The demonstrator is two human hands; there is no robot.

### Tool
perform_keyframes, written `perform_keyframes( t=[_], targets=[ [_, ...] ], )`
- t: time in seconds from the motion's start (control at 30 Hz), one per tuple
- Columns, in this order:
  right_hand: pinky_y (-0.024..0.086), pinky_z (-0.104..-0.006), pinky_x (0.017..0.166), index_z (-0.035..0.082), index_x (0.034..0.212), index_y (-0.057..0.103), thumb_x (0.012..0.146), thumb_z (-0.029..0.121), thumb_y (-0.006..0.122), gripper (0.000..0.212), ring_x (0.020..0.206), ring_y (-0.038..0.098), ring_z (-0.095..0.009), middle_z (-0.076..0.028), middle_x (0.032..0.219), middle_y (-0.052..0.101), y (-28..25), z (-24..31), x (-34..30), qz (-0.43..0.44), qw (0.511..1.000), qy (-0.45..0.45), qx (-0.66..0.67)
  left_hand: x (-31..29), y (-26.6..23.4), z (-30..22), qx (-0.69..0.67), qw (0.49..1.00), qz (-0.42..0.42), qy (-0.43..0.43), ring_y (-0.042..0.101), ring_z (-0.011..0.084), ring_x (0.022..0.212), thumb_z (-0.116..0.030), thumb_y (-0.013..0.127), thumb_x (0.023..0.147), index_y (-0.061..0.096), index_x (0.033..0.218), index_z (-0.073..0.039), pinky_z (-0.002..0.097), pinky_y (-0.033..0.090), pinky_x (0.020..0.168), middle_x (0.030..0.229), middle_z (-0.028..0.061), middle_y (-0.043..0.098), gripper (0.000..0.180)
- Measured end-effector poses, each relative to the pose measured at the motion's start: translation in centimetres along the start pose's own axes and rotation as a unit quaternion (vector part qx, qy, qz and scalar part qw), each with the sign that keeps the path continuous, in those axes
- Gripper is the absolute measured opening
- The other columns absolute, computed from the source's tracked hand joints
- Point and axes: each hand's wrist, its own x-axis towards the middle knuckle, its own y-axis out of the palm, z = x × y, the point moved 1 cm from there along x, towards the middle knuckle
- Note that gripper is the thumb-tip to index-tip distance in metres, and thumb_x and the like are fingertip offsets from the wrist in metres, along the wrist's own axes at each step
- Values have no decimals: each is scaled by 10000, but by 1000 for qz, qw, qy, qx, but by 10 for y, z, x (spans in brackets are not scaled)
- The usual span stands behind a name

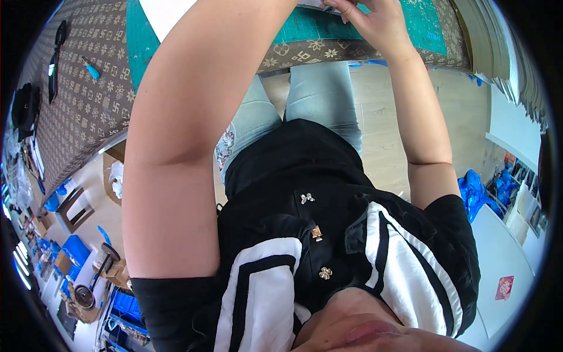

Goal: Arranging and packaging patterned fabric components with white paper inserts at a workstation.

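My right hand (pixel 375 22) is at the top edge, above a green cutting mat (pixel 431 26). Its thumb and fingers are closed together around a small dark and metallic thing (pixel 331 8), which the edge cuts off, so its kind does not show. My left forearm (pixel 234 41) stretches up across the mat and leaves at the top; the left hand itself is out of sight. Beside that forearm, a white sheet (pixel 166 14) lies on the mat.
A brown patterned cloth (pixel 105 41) covers the table. On its left lie a small turquoise-handled tool (pixel 92 71) and a long black object (pixel 54 73). Stacked sheets (pixel 498 41) rise at the right. Blue bags (pixel 474 190) and a brown stool (pixel 75 211) are lower down.
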Motion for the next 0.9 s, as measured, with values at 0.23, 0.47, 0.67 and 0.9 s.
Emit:
perform_keyframes(
  t=[0.23, 0.47, 0.67, 0.9],
  targets=[
    [573, -330, 824, 64, 1285, 582, 878, -41, 760, 456, 993, 686, -218, -106, 1177, 648, 0, 1, 6, 27, 998, -49, 9, 0, -1, 0, 14, 1000, -3, 1, 499, 375, 1394, -566, 840, 737, 427, 1559, -173, 514, 486, 1098, 1566, 173, 432, 1000],
    [570, -339, 828, 61, 1281, 580, 876, -44, 755, 454, 1007, 684, -240, -118, 1157, 654, 0, 2, 7, 21, 998, -60, -29, 0, 0, 0, 23, 1000, -13, 7, 508, 378, 1387, -568, 855, 712, 447, 1547, -167, 509, 486, 1101, 1564, 180, 442, 1012],
    [570, -344, 821, 57, 1273, 581, 868, -42, 758, 453, 985, 684, -251, -126, 1137, 659, -1, 3, 7, 22, 997, -70, -29, 1, 0, 0, 17, 1000, -12, 18, 518, 386, 1375, -564, 858, 708, 466, 1536, -156, 507, 488, 1098, 1534, 201, 473, 1003],
    [571, -344, 806, 55, 1249, 583, 861, -51, 756, 438, 962, 682, -251, -124, 1124, 657, 3, 4, 7, 21, 998, -57, -18, 21, 11, 2, 55, 998, -30, 29, 522, 392, 1369, -580, 840, 720, 468, 1534, -130, 494, 485, 1103, 1528, 225, 476, 1002]
  ],
)
